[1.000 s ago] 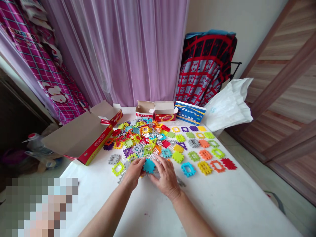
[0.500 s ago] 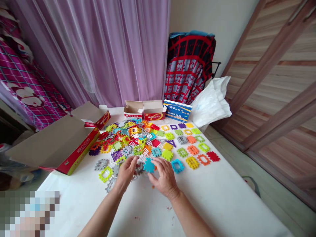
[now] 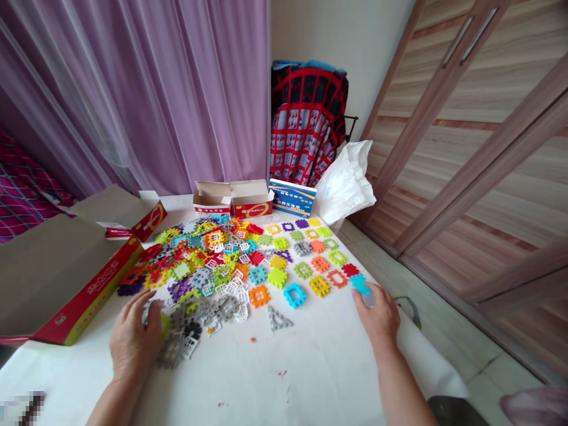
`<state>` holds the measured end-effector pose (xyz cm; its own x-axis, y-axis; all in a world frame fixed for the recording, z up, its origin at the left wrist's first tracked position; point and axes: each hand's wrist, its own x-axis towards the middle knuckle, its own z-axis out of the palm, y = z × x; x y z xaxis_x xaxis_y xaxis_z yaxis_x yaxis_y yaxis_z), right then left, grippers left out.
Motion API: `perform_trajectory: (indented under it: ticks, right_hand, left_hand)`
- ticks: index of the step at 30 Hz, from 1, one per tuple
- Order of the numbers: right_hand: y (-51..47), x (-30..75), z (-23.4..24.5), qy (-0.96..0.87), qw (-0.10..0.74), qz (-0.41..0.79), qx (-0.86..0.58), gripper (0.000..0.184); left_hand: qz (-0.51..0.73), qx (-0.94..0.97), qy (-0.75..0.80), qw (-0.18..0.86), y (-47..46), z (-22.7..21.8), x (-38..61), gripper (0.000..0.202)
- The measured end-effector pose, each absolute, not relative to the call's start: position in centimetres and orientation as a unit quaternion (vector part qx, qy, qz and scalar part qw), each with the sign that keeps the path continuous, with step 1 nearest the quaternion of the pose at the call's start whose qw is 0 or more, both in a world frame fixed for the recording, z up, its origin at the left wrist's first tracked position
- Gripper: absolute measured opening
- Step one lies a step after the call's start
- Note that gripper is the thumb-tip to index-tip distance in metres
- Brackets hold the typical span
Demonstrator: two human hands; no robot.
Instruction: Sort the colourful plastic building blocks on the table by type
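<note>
White table [image 3: 310, 367], open cartons [image 3: 231, 201] beside plastic tiles [image 3: 199, 272]

Interlocking building tiles [image 3: 277, 278]: moulded plastic, smooth, light gloss. Carton [image 3: 84, 302]: paperboard, glossy printed red outer face, matt grey-brown inner face. Tabletop covering [image 3: 310, 367]: white, smooth, faint sheen. Curtain [image 3: 133, 100]: sheer lilac cloth, softly folded. Sliding doors [image 3: 465, 177]: wood-grain finish, low sheen. Bag [image 3: 344, 189]: thin white plastic, crinkled.

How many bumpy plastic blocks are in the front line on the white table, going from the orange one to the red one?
Orange plastic frame blocks: 2
Blue plastic frame block: 1
Yellow solid plastic block: 1
Red solid plastic block: 1
Total: 5
</note>
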<state>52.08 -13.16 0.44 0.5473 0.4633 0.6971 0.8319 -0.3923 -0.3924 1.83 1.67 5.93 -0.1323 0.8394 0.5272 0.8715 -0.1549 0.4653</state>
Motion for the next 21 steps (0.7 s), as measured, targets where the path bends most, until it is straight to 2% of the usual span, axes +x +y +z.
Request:
perform_trajectory:
  ticks: [6, 12, 17, 21]
  right_hand:
    - [-15.3, 53.6, 0.1, -0.364, 0.272, -0.156, -0.877, 0.044]
    - [-14.9, 53.1, 0.7, -0.394, 0.204, -0.135, -0.886, 0.039]
    - [-15.3, 53.6, -0.3, -0.412, 0.193, -0.159, -0.877, 0.041]
    - [-15.3, 54.0, -0.7, -0.419, 0.229, -0.222, -0.85, 0.043]
  left_hand:
    - [-0.358, -0.614, -0.703, -0.031, 1.8, 5.5, 0.9, 0.034]
    - [-0.352, -0.607, -0.711, -0.041, 2.1, 5.0, 0.6, 0.04]
    - [-0.415, -0.597, -0.684, -0.051, 2.6, 3.6, 0.0, 0.037]
    - [-0.442, -0.585, -0.677, -0.063, 3.0, 2.8, -0.4, 0.035]
